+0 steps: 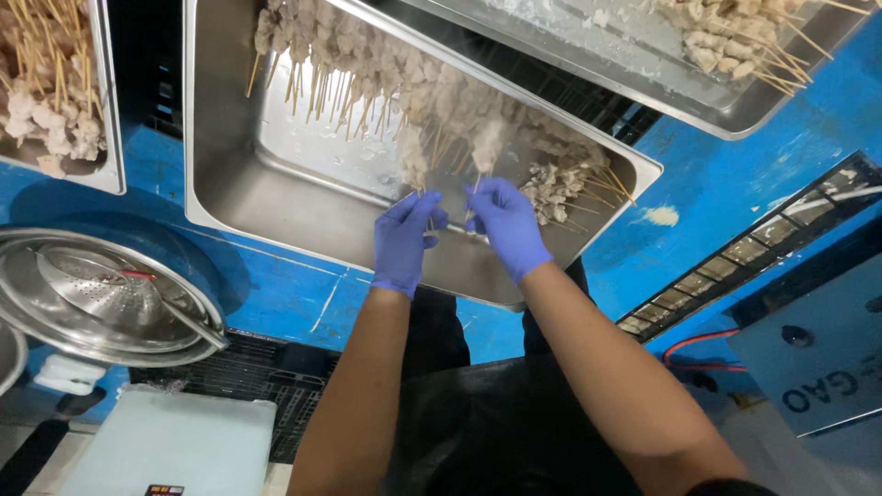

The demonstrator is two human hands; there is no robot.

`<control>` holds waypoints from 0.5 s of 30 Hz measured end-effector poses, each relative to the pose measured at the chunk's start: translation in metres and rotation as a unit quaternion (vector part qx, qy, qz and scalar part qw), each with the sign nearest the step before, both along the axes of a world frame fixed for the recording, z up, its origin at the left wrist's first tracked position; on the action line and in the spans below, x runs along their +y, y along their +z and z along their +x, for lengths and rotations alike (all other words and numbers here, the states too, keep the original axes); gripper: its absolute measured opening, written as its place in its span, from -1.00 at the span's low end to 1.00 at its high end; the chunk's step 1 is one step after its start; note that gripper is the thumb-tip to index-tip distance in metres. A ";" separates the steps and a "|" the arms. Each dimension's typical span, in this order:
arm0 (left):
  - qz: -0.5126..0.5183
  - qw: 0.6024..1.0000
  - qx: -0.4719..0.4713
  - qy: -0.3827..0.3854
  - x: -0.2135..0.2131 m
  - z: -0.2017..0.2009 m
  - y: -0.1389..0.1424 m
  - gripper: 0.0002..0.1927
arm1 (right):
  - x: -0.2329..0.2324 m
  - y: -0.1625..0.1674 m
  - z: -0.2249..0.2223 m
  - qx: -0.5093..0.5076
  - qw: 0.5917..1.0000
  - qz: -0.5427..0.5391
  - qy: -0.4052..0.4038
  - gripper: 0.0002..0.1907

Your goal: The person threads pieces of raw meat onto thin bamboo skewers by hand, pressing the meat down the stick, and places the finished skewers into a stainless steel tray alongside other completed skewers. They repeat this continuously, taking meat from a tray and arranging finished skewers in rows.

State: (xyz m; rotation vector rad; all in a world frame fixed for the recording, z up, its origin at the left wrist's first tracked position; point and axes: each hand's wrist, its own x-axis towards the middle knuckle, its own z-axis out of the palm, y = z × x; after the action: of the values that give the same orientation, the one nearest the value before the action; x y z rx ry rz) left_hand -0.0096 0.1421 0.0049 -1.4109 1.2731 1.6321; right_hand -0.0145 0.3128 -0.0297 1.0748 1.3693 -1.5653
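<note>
Skewers of pale raw meat [432, 101] lie in a long row inside a big steel tray [276, 193], and both hands work at the near end of this row. One skewer [485, 152] stands almost upright between the two grips, its meat blurred, its thin stick going down to the fingers. The right hand [505, 225], in a blue-violet glove, has its fingers pressed together around the lower part of this stick. The left hand [404, 241], in the same kind of glove, is just beside it, its fingertips pinching together at a thin stick; which stick exactly, I cannot tell. The two hands almost touch each other over the bare bottom of the tray. Just to the right of the grips lies a small heap of more meat skewers [560, 188], their stick ends pointing outward to the tray corner. Beyond the grips the row of skewers goes up and to the left along the far wall of the tray. The tray rests on a blue worktop [726, 193]. Farther away, above right, is a second steel tray [643, 73] with skewers, and far to the left a third one [108, 138]. Below left of the hands stands a round steel bowl with a strainer [101, 294] inside it.
</note>
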 end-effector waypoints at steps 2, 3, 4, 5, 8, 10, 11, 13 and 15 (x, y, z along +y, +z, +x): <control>0.006 1.000 -0.005 0.002 0.001 -0.001 0.001 -0.77 | -0.005 -0.007 -0.012 0.017 0.999 0.028 -0.022 -0.92; 0.009 1.000 -0.005 0.001 0.002 0.000 0.000 -0.76 | -0.008 -0.011 -0.018 0.028 0.998 0.044 -0.036 -0.92; 0.013 1.000 -0.007 0.000 0.002 0.002 0.000 -0.76 | -0.011 -0.013 -0.021 0.039 0.996 0.061 -0.052 -0.92; 0.024 1.000 0.016 0.009 0.003 0.004 -0.002 -0.75 | -0.014 -0.016 -0.025 0.057 0.994 0.071 -0.053 -0.91; 0.052 0.996 0.069 0.030 0.004 0.011 -0.009 -0.70 | -0.021 -0.022 -0.031 0.102 0.990 0.077 -0.062 -0.85; 0.063 0.994 0.084 0.033 0.004 0.015 -0.013 -0.65 | -0.026 -0.021 -0.034 0.118 0.989 0.052 -0.070 -0.76; 0.055 0.995 0.073 0.026 0.004 0.017 -0.014 -0.66 | -0.028 -0.020 -0.032 0.111 0.988 0.083 -0.066 -0.76; 0.037 0.998 0.056 0.014 0.003 0.016 -0.017 -0.67 | -0.033 -0.014 -0.024 0.102 0.982 0.145 -0.058 -0.75; 0.006 0.990 0.140 -0.024 0.003 0.014 -0.018 -0.72 | -0.039 -0.002 -0.015 0.013 0.995 0.078 -0.062 -0.75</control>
State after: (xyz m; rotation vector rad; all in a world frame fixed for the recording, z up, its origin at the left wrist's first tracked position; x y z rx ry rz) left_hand 0.0043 0.1453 -0.0135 -1.1633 1.4375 1.8484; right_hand -0.0291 0.2739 -0.0316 1.2588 1.4876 -1.5853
